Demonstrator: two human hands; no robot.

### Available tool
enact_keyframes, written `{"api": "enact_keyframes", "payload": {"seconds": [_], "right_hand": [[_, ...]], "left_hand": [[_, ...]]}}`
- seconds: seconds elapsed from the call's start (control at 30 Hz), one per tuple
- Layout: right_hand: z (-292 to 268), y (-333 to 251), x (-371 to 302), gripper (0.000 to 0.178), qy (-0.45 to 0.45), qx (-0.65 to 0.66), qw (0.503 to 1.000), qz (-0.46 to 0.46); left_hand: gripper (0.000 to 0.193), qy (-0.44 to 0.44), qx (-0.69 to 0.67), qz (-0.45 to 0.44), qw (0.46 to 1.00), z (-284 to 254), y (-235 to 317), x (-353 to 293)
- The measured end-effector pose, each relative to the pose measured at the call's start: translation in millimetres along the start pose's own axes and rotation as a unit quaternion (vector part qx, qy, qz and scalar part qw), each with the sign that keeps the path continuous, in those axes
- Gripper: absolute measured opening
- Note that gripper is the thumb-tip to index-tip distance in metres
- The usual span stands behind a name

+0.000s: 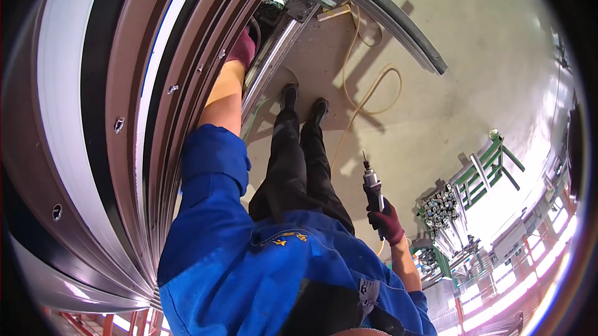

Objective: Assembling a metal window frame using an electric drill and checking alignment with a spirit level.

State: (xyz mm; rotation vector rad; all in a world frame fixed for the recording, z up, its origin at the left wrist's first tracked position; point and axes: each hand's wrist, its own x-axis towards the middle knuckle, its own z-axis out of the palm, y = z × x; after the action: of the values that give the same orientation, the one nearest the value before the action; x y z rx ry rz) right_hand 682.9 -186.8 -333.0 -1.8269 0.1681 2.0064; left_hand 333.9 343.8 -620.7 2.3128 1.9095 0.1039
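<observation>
My right hand (387,222), in a dark red glove, is wrapped round the grip of an air drill (372,183) with a slim bit pointing away from me. It hangs out to the right, apart from the workpieces. My left hand (244,49), gloved in the same red, reaches in by the far end of long brown profiles (180,55). Its fingers are hidden there, so what they touch cannot be seen. Several small ragged-edged holes (119,124) show along a brown profile to my left. White and black strips (75,86) run alongside.
A metal rail (271,62) and a dark curved beam (386,9) stand ahead. A yellowish hose (374,90) loops over the floor near my feet. To the right, a green rack (489,168) stands near bundled metal profiles (441,208).
</observation>
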Motion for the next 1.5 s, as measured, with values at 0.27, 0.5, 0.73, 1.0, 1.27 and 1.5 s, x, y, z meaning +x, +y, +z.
{"api": "enact_keyframes", "payload": {"seconds": [0.27,0.5,0.73,1.0,1.27,1.5], "right_hand": [[21,-12,-5,0.034,0.034,0.001,0.999,-0.033],[15,-13,-4,0.037,0.021,-0.038,0.998,-0.039],[3,-3,-4,0.051,-0.004,-0.021,0.999,-0.050],[4,-27,-15,0.048,-0.002,-0.098,0.993,-0.066],[-7,-27,-26,0.038,-0.019,-0.092,0.990,-0.101],[-6,-16,-43,0.037,-0.007,-0.088,0.991,-0.101]], "left_hand": [[0.037,-0.171,0.027,-0.069,0.982,-17,8,-11],[0.050,-0.102,-0.149,-0.134,0.974,-7,-48,-11],[0.057,0.022,-0.120,-0.123,0.985,-159,34,-51],[0.040,0.225,-0.024,-0.126,0.966,-12,-63,-67],[0.039,0.293,-0.025,-0.237,0.926,1,-72,-53],[0.039,0.141,-0.407,-0.122,0.894,-86,3,-97]]}}
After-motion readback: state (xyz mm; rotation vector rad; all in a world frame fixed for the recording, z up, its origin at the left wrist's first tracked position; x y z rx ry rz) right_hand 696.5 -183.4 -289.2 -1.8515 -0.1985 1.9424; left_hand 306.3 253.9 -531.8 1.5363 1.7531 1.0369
